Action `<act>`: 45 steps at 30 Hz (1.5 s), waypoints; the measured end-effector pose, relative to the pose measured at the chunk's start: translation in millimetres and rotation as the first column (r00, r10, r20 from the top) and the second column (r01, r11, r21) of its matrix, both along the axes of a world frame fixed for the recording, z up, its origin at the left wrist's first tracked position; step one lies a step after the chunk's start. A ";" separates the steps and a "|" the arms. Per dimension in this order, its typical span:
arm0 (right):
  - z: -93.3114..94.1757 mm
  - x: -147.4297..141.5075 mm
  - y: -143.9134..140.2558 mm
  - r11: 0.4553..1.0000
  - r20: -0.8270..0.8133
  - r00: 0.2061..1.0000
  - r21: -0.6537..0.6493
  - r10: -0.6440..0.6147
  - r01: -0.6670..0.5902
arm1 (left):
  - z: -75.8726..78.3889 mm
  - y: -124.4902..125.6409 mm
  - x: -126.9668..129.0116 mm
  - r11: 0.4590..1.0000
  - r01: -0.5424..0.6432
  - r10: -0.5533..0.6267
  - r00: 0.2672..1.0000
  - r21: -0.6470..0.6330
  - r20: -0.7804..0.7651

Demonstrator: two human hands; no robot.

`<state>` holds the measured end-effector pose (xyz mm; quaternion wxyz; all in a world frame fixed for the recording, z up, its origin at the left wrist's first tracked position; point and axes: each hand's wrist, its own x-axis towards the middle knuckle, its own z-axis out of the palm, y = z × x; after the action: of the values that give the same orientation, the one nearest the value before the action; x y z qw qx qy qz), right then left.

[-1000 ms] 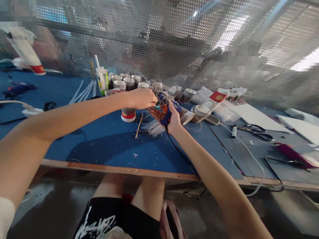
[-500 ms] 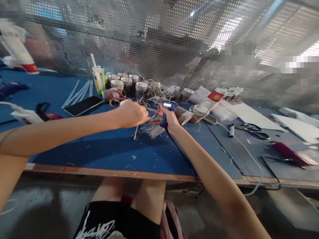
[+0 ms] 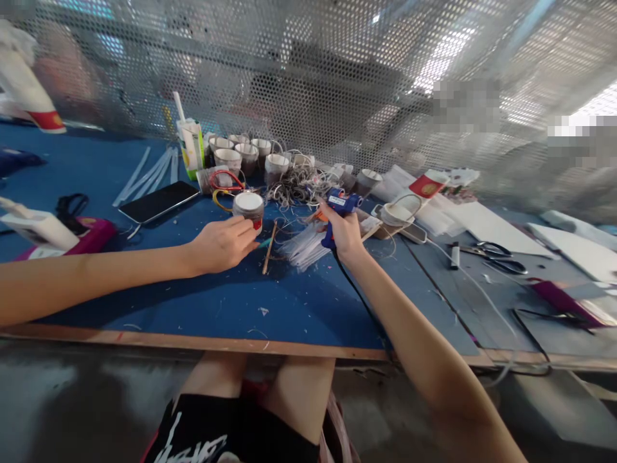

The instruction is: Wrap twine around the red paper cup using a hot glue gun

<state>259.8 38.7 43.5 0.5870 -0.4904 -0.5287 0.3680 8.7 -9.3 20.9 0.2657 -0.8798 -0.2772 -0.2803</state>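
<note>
My left hand (image 3: 224, 244) is closed low over the blue mat. A thin teal piece (image 3: 264, 243) pokes out from its fingertips; its kind does not show. Directly behind those fingers stands a small round grey pot (image 3: 249, 207) with a white top and a red patch. My right hand (image 3: 344, 228) is wrapped round the handle of a blue glue gun (image 3: 340, 202), its orange part facing left. Between the hands lie a thin wooden stick (image 3: 270, 247) and a bundle of clear sticks (image 3: 304, 247). A tangle of grey string (image 3: 297, 183) sits behind them.
Several grey cups (image 3: 227, 159) and a drink carton (image 3: 191, 145) with a straw line the back. A phone (image 3: 159, 202) lies left, scissors (image 3: 496, 254) right. The gun's black cord (image 3: 357, 292) runs to the table's front edge (image 3: 289, 348). Perforated mesh (image 3: 299, 83) rises behind.
My left hand has moved left and down, away from the glue gun, taking the teal piece along and uncovering the small pot. The gun has shifted slightly right.
</note>
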 end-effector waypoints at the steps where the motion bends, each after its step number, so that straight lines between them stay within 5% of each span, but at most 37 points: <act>1: -3.3 1.4 1.9 0.999 0.035 0.999 0.035 -0.038 0.036 | -0.9 0.2 0.9 1.000 -0.009 0.007 0.995 0.020 0.103; 5: -11.7 7.4 8.6 0.982 0.079 0.987 0.136 -0.141 0.129 | -4.3 -2.2 5.5 1.000 -0.021 0.015 0.931 0.013 0.365; 14: -6.4 12.5 12.6 0.996 -0.179 0.984 -0.090 -0.020 0.004 | -13.8 -4.2 3.0 0.974 0.030 0.026 0.969 -0.224 0.244; 20: -26.1 24.6 25.4 0.964 0.065 0.979 0.196 -0.193 0.177 | -18.9 -2.7 -1.3 0.956 -0.062 0.108 0.983 -0.286 0.150; 24: -28.3 33.0 27.0 0.945 0.165 0.939 0.187 -0.301 0.269 | -22.8 -3.7 -0.4 0.947 -0.125 0.208 0.941 -0.295 0.268; 26: -25.8 32.9 24.9 0.934 0.182 0.926 0.204 -0.331 0.293 | -21.4 -5.8 1.1 0.968 -0.065 0.146 0.931 -0.242 0.335; 28: -22.8 29.3 22.1 0.925 0.163 0.928 0.243 -0.335 0.292 | -18.1 -8.3 1.9 0.965 0.121 -0.048 0.955 -0.235 0.294; 30: -20.4 23.6 19.4 0.936 0.097 0.957 0.256 -0.275 0.243 | -14.5 -10.5 1.7 0.895 0.323 -0.276 0.943 -0.308 0.186; 32: -18.9 17.7 16.5 0.956 0.017 0.984 0.241 -0.177 0.168 | -12.4 -11.6 0.9 0.841 0.399 -0.377 0.917 -0.366 0.132; 39: -13.9 7.2 3.0 0.988 -0.103 0.995 0.150 -0.014 0.030 | -16.2 -8.9 1.7 0.938 0.164 -0.083 0.962 -0.307 0.260; 45: -4.1 2.5 -6.4 0.969 -0.332 0.914 -0.001 0.233 -0.247 | -21.4 -9.5 4.1 0.955 0.124 -0.030 0.944 -0.269 0.328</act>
<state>262.4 32.3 39.4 0.6068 -0.3660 -0.4714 0.5251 12.8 -18.9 -0.5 0.0763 -0.8619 -0.3193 -0.3865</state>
